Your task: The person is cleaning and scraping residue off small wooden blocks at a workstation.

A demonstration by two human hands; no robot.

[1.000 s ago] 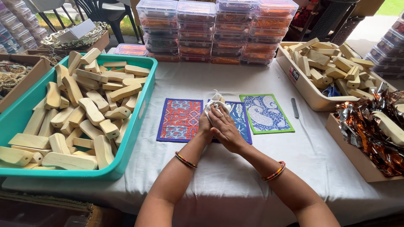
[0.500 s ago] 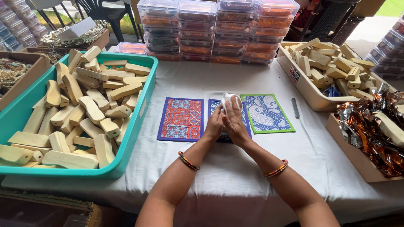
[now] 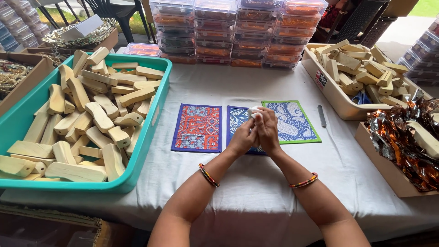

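Observation:
My left hand (image 3: pixel 241 137) and my right hand (image 3: pixel 267 130) are pressed together above the table, both closed around a small white piece (image 3: pixel 253 111) that peeks out at the fingertips. Under them lie three patterned cloth mats side by side: a red-and-blue mat (image 3: pixel 198 127), a blue mat (image 3: pixel 234 120) mostly hidden by my hands, and a green-edged blue mat (image 3: pixel 292 120). Each wrist wears a beaded bangle.
A teal bin (image 3: pixel 151 114) of wooden blocks stands at the left. At the right sit a beige bin (image 3: pixel 331 93) of wooden blocks and a cardboard box (image 3: pixel 388 169) of shiny foil-wrapped pieces. Stacked clear lidded boxes (image 3: pixel 238 29) line the back. A small grey file (image 3: pixel 322 116) lies beside the mats.
My hands have moved a little to the right and risen, closing more tightly around the white piece.

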